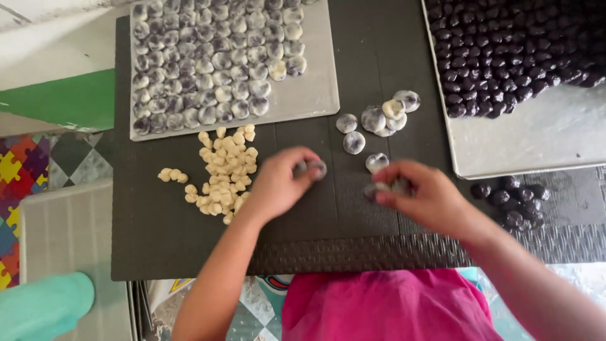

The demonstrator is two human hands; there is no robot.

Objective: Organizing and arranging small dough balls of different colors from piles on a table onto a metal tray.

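Note:
My left hand (282,183) pinches a small grey dough-wrapped ball (314,168) over the dark woven mat (315,246). My right hand (424,194) grips another half-wrapped ball (379,188) against the mat. A pile of small pale dough pieces (225,172) lies just left of my left hand. Several finished wrapped balls (377,120) sit loose beyond both hands, one (376,161) right above my right fingers.
A tray (312,95) at the back left holds rows of wrapped balls (211,60). A metal tray (536,139) at the back right holds many dark filling balls (511,44). More dark balls (514,202) lie on the mat at right. Puzzle flooring (19,170) shows left.

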